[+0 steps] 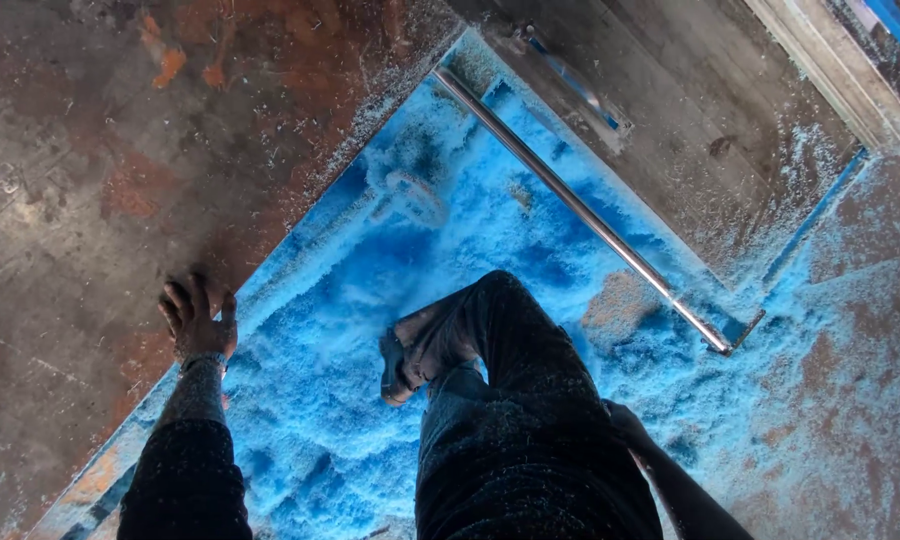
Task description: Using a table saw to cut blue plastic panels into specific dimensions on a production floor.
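Dark trouser legs point(530, 440) filled the near view, one sandalled foot point(410, 355) sunk in loose blue shavings point(320, 400). Left hand point(198, 318) lay flat, fingers spread, on the rusty metal sheet point(90, 200) beside the pit, gripping nothing. Right hand point(625, 420) was mostly hidden behind the thigh; its grip could not be told. Loose shavings might give underfoot, risking a slip toward the steel rod point(580, 210).

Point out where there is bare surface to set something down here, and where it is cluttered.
Bare room: the rusty brown metal sheet beyond the left hand, and the grey dusty metal panel past the long steel rod. Crowded: the pit of blue plastic shavings, filled by loose flakes and the person's sandalled foot.
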